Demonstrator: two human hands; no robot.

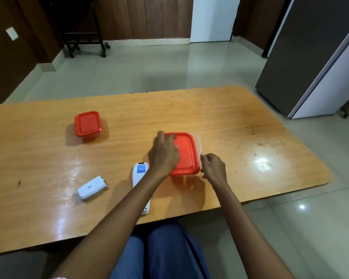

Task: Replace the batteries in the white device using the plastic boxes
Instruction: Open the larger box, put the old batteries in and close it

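Two red-lidded plastic boxes are sitting on the table: a small one [87, 124] far left, a large one [184, 154] centre. Two white device pieces are lying nearby: body [139, 174], cover [92, 187].

Both arms are bare to the elbow — no sleeves show. The left hand [163, 156] and right hand [213, 167] carry no rings, while blue trousers [165, 252] cover the lap — just below the table [48, 154] edge.

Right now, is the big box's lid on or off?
On but askew: the red lid sits shifted, baring the box's clear far-right rim. Left hand rests on it.
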